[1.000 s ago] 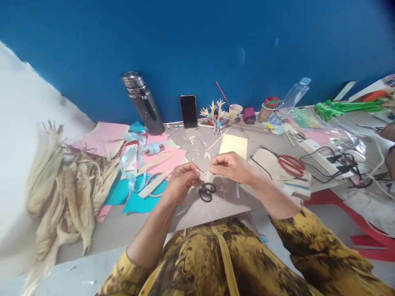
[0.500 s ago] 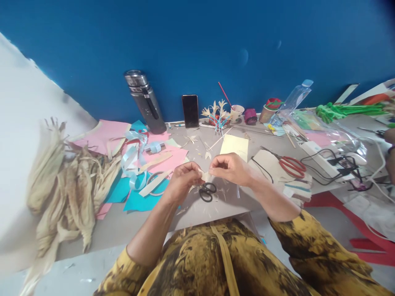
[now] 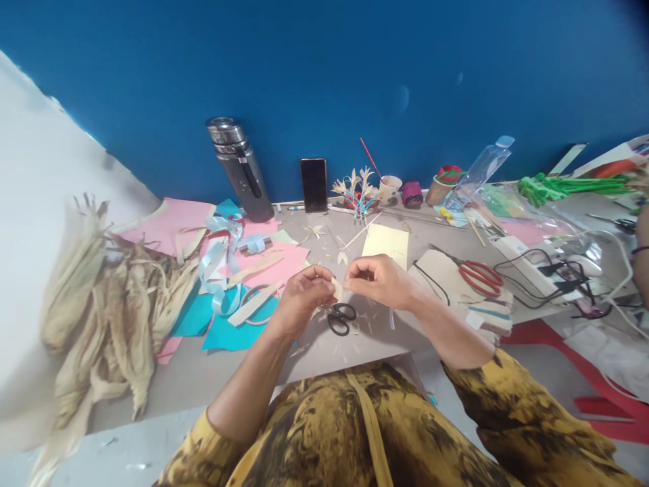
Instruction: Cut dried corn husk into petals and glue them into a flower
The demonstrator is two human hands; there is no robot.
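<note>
While both hands meet just above the near middle of the desk point(image 3: 314, 352), they share one small pale strip of dried husk point(image 3: 337, 287). The left hand point(image 3: 300, 297) pinches the strip's left end between thumb and fingertips, and the right hand point(image 3: 384, 279) pinches its right end the same way, so each grip is narrow and closed on the strip. The strip's long axis seems to run left to right between the two hands; it is too small to tell which end is the tip. It looks thin, flat, matte and cream-coloured.

Just under the hands, black-handled scissors point(image 3: 341, 318) lie on the grey, smooth desk, their round loops showing, among tiny pale scraps. To the left lie overlapping flat sheets of pink paper point(image 3: 276, 260) and turquoise paper point(image 3: 228, 331), with curled pale blue ribbon point(image 3: 215, 260) on top. Farther left is a heap of dry, fibrous, tan corn husks point(image 3: 114, 314), long and pointed. Beyond the hands lies a pale yellow rectangular sheet point(image 3: 386, 241). To the right, red-handled scissors point(image 3: 476, 274) rest on a cream card. At the far edge, against the blue wall point(image 3: 324, 81), stand a dark metal cylindrical flask point(image 3: 238, 169), a dark phone point(image 3: 314, 184) leaning upright, and a small cluster of husk flowers point(image 3: 355, 184). Both sleeves are a mottled yellow and black fabric.
</note>
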